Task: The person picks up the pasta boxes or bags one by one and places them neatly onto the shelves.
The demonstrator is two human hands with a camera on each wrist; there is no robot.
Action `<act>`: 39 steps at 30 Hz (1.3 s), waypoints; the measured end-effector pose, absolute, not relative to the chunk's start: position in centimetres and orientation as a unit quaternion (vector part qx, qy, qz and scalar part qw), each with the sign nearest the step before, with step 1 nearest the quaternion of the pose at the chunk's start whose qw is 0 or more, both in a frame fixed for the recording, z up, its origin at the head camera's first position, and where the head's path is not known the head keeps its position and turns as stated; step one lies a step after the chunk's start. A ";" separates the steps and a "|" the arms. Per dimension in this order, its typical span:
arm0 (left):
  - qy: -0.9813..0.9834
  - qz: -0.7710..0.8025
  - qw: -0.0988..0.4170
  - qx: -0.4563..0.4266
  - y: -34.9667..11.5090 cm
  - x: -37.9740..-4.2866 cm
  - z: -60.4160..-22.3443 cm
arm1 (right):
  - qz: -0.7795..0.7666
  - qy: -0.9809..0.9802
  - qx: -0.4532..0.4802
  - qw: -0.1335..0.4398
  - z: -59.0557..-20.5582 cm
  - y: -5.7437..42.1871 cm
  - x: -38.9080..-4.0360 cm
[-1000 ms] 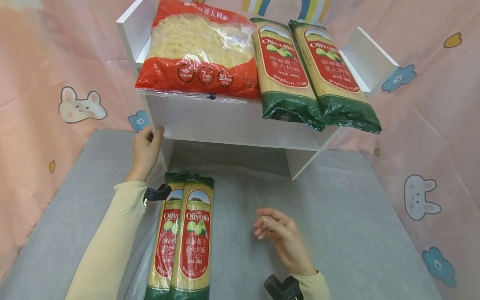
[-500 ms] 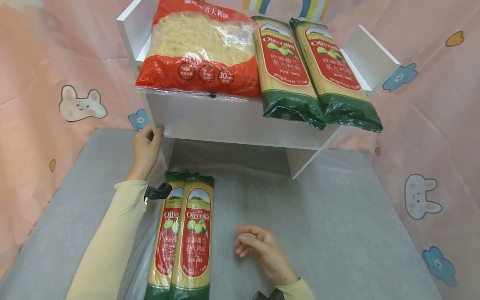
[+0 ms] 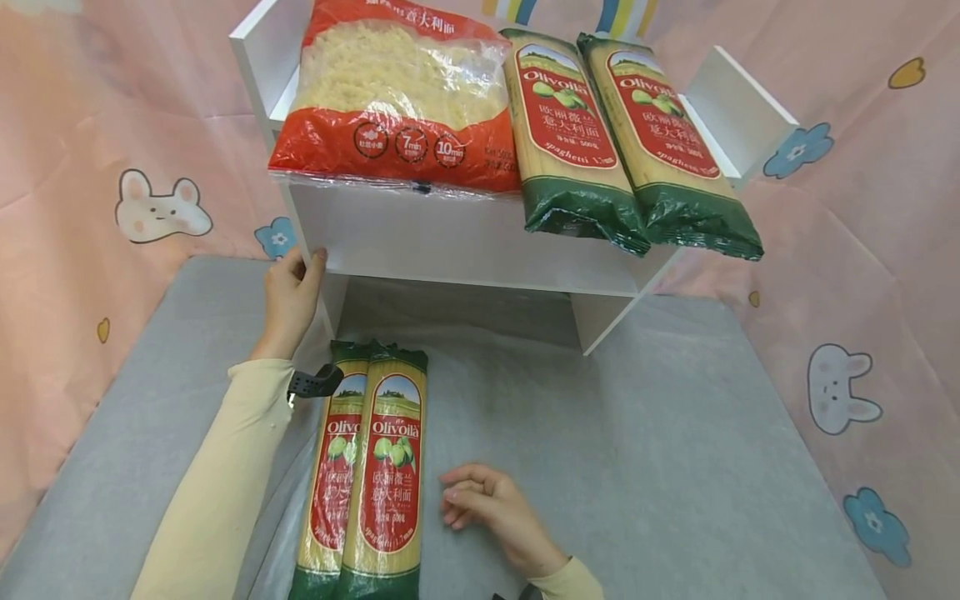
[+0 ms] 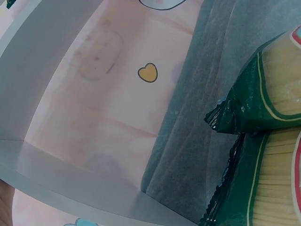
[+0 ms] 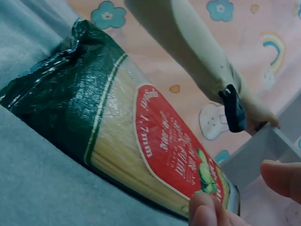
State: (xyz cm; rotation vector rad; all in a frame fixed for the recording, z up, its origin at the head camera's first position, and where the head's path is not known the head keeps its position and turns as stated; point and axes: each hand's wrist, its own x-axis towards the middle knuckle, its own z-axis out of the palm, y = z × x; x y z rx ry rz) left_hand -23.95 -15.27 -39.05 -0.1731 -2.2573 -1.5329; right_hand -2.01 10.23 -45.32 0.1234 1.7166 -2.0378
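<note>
My left hand [image 3: 291,302] grips the left side panel of a white shelf [image 3: 465,246], thumb on its front edge. Two long spaghetti packs lie side by side on the grey cloth: the right pack [image 3: 390,467] partly covers the left pack [image 3: 330,492]. Just right of them hovers my right hand [image 3: 495,512], fingers loosely bent, holding nothing and apart from the packs. In the right wrist view, a spaghetti pack [image 5: 117,122] stretches beyond the fingertips [image 5: 204,212]. The left wrist view shows the green ends of the packs [image 4: 244,99] beside the shelf panel.
On top of the shelf lie a red bag of pasta [image 3: 405,100] and two more spaghetti packs, one left [image 3: 570,137] and one right [image 3: 667,142], their green ends overhanging the front edge. A pink patterned curtain [image 3: 862,250] surrounds the grey cloth [image 3: 675,467].
My right hand has moved left and toward me, closer to the two spaghetti packs on the cloth. My left hand stays on the shelf panel.
</note>
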 end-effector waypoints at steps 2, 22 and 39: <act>-0.807 -0.550 0.204 -0.063 -15.3 -24.0 -39.0 | -0.739 0.628 0.044 0.239 -45.4 10.0 -2.0; -0.801 -0.560 0.200 -0.062 -15.3 -24.0 -39.1 | -0.707 0.668 0.045 0.228 -46.4 7.9 -2.0; -0.801 -0.562 0.196 -0.063 -15.4 -24.1 -39.2 | -0.637 0.735 0.055 0.226 -45.8 6.9 -2.4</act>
